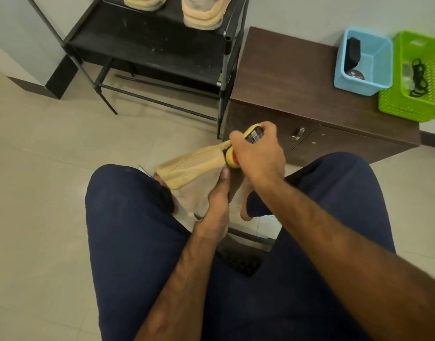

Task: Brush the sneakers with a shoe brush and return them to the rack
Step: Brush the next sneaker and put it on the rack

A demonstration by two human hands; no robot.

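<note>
A beige sneaker (pixel 190 168) lies sole-up between my knees. My left hand (pixel 217 200) grips it from the right side, thumb along the sole edge. My right hand (pixel 258 151) grips a small bottle (pixel 254 134) with a yellow applicator head (pixel 231 157), whose tip presses against the sneaker's sole near the toe. Two more beige sneakers (pixel 201 13) stand on the black shoe rack (pixel 147 48) at the top of the view. A dark brush-like object (pixel 353 51) leans inside the blue basket (pixel 364 61).
A low brown cabinet (pixel 285 77) stands right of the rack, carrying the blue basket and a green basket (pixel 415 77) with black laces. A round tin (pixel 355 74) lies in the blue basket. My legs in dark trousers fill the lower view over pale floor tiles.
</note>
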